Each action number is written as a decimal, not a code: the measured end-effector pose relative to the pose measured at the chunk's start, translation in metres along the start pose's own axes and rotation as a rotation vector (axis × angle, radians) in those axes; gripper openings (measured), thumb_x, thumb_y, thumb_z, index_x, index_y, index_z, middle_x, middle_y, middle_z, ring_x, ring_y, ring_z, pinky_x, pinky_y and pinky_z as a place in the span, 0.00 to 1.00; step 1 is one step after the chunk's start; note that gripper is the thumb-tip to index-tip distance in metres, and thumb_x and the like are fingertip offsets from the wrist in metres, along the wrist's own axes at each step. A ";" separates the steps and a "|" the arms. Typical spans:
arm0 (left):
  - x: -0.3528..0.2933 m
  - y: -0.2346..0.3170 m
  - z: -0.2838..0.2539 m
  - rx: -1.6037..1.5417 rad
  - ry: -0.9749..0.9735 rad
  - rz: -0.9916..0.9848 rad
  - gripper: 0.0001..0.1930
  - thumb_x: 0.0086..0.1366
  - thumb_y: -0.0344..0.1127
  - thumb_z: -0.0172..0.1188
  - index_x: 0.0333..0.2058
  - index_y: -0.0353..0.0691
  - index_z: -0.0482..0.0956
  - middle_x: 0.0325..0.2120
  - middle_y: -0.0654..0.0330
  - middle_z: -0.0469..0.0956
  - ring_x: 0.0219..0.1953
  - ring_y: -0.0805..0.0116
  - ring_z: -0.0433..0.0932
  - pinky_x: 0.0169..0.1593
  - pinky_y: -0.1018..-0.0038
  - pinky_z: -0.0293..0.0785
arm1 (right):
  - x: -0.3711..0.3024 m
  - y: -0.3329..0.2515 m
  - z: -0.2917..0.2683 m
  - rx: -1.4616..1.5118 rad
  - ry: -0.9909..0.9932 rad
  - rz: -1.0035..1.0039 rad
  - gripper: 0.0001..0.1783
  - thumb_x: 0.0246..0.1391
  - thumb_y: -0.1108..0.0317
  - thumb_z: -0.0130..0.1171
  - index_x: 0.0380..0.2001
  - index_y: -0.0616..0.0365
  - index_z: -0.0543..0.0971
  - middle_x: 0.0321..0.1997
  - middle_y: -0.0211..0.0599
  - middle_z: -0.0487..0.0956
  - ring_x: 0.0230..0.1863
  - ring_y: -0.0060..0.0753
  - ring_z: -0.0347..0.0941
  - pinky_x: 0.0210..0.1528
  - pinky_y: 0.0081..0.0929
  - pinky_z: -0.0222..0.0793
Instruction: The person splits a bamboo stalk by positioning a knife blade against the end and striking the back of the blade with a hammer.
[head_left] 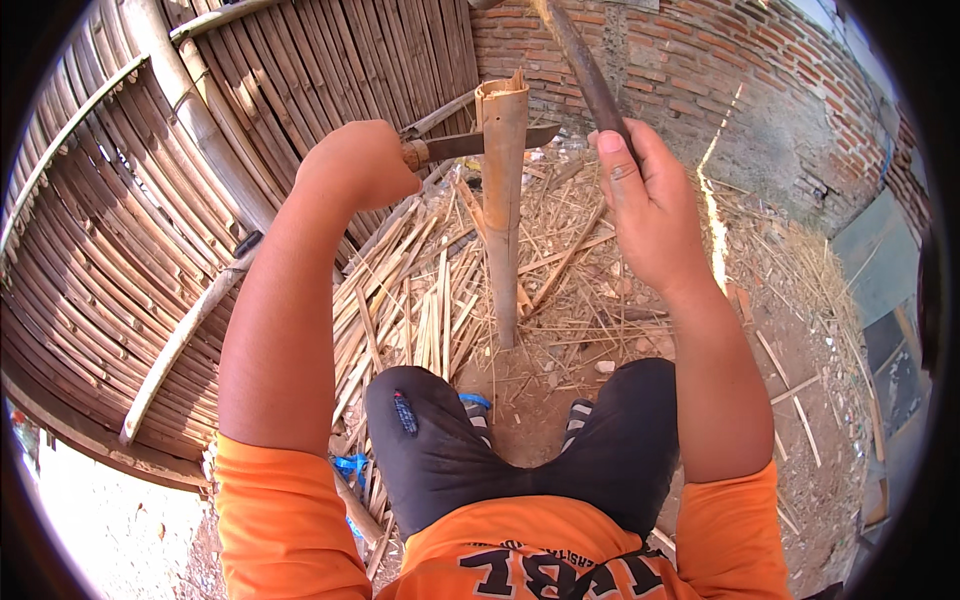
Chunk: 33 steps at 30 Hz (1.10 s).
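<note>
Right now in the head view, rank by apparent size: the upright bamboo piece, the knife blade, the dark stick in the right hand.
1. upright bamboo piece: longest and widest.
2. dark stick: runs out of frame, and nearer the camera, so its rank is unsure.
3. knife blade: smallest, partly hidden behind the bamboo.

A pale bamboo pole (502,210) stands upright on the dirt ground, its lower end planted among loose splinters and its top end rough and split open. A knife (470,146) with a dark blade and wooden handle lies level across the pole's upper part, the blade set into the split near the top. A dark wooden stick (588,70) slants up and away just right of the pole, above the blade's tip.
</note>
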<state>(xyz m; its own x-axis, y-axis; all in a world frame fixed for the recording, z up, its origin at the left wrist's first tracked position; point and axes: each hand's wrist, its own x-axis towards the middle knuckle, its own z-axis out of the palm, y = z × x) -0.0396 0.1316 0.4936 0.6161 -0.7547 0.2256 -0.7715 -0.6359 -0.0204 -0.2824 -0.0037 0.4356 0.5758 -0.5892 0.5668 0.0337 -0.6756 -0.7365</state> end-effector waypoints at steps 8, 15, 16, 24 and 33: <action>-0.007 0.000 0.002 -0.022 -0.014 -0.063 0.17 0.52 0.39 0.64 0.36 0.33 0.86 0.31 0.44 0.84 0.38 0.47 0.85 0.46 0.59 0.80 | 0.002 0.022 0.010 -0.139 0.018 -0.012 0.23 0.70 0.50 0.54 0.44 0.63 0.78 0.24 0.38 0.76 0.25 0.34 0.70 0.32 0.34 0.66; -0.007 -0.008 0.004 -0.024 0.007 -0.090 0.16 0.53 0.39 0.63 0.36 0.34 0.87 0.32 0.45 0.85 0.38 0.48 0.85 0.46 0.60 0.81 | -0.006 0.020 0.021 -0.290 -0.104 -0.001 0.24 0.70 0.49 0.54 0.42 0.64 0.78 0.23 0.36 0.73 0.25 0.30 0.68 0.31 0.34 0.65; -0.006 -0.012 0.006 -0.039 0.015 -0.102 0.16 0.53 0.39 0.63 0.37 0.34 0.87 0.32 0.45 0.85 0.38 0.49 0.85 0.46 0.60 0.81 | -0.004 0.020 0.018 -0.361 -0.187 0.027 0.24 0.70 0.49 0.54 0.42 0.64 0.78 0.23 0.36 0.73 0.25 0.30 0.68 0.31 0.34 0.65; -0.005 -0.006 0.009 -0.027 0.007 -0.107 0.16 0.54 0.39 0.63 0.38 0.37 0.87 0.33 0.47 0.85 0.38 0.51 0.85 0.46 0.60 0.82 | 0.010 0.017 0.014 -0.154 0.006 -0.052 0.24 0.70 0.49 0.55 0.44 0.64 0.78 0.23 0.37 0.73 0.25 0.29 0.67 0.31 0.34 0.64; -0.007 -0.004 0.011 -0.001 0.006 -0.093 0.15 0.55 0.39 0.63 0.39 0.38 0.88 0.31 0.49 0.85 0.37 0.52 0.85 0.44 0.61 0.82 | 0.005 0.019 0.012 -0.146 0.092 -0.087 0.23 0.71 0.50 0.53 0.40 0.64 0.77 0.21 0.41 0.74 0.22 0.35 0.70 0.29 0.38 0.65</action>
<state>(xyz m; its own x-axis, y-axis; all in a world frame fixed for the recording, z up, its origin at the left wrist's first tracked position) -0.0394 0.1373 0.4814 0.6843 -0.6913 0.2321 -0.7110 -0.7031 0.0021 -0.2685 -0.0139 0.4202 0.4982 -0.5596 0.6623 -0.0429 -0.7788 -0.6258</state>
